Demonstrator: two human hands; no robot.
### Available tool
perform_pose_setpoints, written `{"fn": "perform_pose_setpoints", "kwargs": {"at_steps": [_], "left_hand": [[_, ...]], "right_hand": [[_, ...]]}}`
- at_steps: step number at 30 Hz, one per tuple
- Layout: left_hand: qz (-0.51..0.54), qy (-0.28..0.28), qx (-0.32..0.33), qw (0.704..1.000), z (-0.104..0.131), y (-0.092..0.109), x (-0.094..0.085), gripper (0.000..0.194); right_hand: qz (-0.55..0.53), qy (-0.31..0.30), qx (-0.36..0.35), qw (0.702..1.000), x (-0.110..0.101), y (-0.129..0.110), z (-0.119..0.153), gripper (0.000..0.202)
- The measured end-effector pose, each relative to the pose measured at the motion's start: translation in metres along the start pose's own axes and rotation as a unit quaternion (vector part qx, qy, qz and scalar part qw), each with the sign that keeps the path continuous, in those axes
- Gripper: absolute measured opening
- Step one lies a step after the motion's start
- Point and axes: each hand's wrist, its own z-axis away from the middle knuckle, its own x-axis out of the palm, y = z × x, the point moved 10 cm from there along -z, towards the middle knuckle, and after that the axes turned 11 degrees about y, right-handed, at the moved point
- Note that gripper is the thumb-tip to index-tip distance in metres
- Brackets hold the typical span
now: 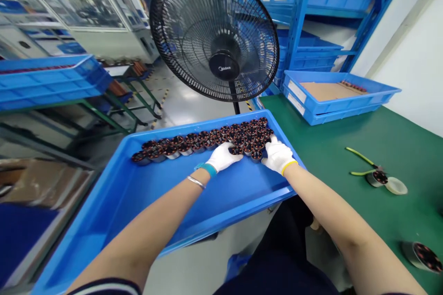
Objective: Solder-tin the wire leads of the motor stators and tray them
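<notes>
A blue tray [121, 166] holds several round metal parts [184, 147] with dark, copper-dotted tops, packed in rows along its far side and bunched at the right. My left hand [223, 157], in a white glove with a teal cuff, has its fingers curved round a part [236, 150] at the near edge of the bunch. At the right end of the bunch, my right hand [278, 154], in a white glove with a yellow cuff, rests against the outer parts with thumb and fingers apart.
A black fan [224, 65] stands beyond the tray. On the green table [332, 147] are another blue tray [311, 109], green-handled pliers [362, 153], a small dish [396, 186] and two metal parts [376, 178]. Shelves with blue bins rise behind.
</notes>
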Motion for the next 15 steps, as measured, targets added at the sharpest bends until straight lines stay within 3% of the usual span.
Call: {"fn": "perform_pose_setpoints", "kwargs": {"at_steps": [6, 11, 15], "left_hand": [[-0.044, -0.051, 0.003, 0.998, 0.003, -0.021, -0.018, 0.028], [-0.081, -0.03, -0.024, 0.996, 0.005, -0.042, -0.035, 0.032], [-0.064, -0.032, -0.022, 0.997, 0.01, -0.044, -0.036, 0.029]], "right_hand": [[-0.019, -0.006, -0.02, 1.0, 0.002, -0.001, 0.0, 0.056], [-0.048, -0.008, -0.01, 0.999, 0.005, 0.001, -0.005, 0.091], [-0.075, -0.041, -0.043, 0.995, 0.012, -0.007, -0.003, 0.08]]}}
